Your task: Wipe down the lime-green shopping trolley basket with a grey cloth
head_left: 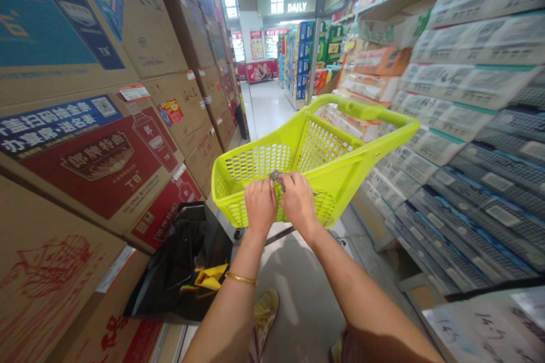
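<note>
A lime-green plastic shopping basket cart stands on the aisle floor right in front of me, its handle tilted up to the right. Both hands meet over its near rim. My left hand and my right hand are closed, pinching a small grey crumpled thing between their fingertips. I cannot make out what that thing is. A gold bangle sits on my left wrist.
Stacked cardboard cartons wall the left side. Shelves of packaged goods line the right. A black bag with something yellow lies on the floor at lower left. The tiled aisle runs ahead toward more displays.
</note>
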### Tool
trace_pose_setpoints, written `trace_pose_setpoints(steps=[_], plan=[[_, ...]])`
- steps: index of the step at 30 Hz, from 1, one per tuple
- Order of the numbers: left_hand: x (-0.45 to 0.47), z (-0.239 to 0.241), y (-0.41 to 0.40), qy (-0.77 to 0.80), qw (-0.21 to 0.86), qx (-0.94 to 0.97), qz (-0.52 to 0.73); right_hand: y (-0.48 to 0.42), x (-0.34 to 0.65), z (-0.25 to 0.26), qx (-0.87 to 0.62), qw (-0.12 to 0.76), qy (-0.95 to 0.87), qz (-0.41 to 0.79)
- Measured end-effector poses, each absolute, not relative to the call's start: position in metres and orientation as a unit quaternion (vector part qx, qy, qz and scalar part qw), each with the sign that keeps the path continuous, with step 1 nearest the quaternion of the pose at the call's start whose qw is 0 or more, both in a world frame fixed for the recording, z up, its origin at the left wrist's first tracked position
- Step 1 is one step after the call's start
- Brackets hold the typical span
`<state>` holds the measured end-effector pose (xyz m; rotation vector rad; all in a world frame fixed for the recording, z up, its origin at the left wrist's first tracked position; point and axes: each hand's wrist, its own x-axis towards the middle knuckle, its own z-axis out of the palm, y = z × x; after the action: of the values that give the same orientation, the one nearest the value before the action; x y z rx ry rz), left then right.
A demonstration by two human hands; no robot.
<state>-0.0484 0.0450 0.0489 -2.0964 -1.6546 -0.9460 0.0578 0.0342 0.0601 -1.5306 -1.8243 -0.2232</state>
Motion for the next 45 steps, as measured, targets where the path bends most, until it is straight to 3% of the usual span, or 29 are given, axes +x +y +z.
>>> trace_pose_setpoints(steps=[11,20,24,29,36,45], plan=[[-0.061,0.048,0.041,-0.597,0.13,-0.74,-0.282,0.041,0.081,0.066,-0.637,0.373,-0.661,-0.133],[-0.052,0.045,0.044,-0.596,0.108,-0.736,-0.301,0.041,0.046,0.049,-0.57,0.42,-0.703,-0.069],[-0.055,0.047,0.043,-0.594,0.106,-0.742,-0.293,0.038,0.043,0.049,-0.556,0.402,-0.725,-0.06],[-0.059,0.051,0.04,-0.589,0.107,-0.751,-0.279,0.038,0.063,0.057,-0.569,0.36,-0.735,-0.082],[-0.057,0.05,0.04,-0.592,0.12,-0.748,-0.274,0.045,0.103,0.063,-0.626,0.401,-0.653,-0.144],[-0.052,0.05,0.041,-0.607,0.133,-0.733,-0.276,0.038,0.059,0.052,-0.577,0.396,-0.71,-0.071]])
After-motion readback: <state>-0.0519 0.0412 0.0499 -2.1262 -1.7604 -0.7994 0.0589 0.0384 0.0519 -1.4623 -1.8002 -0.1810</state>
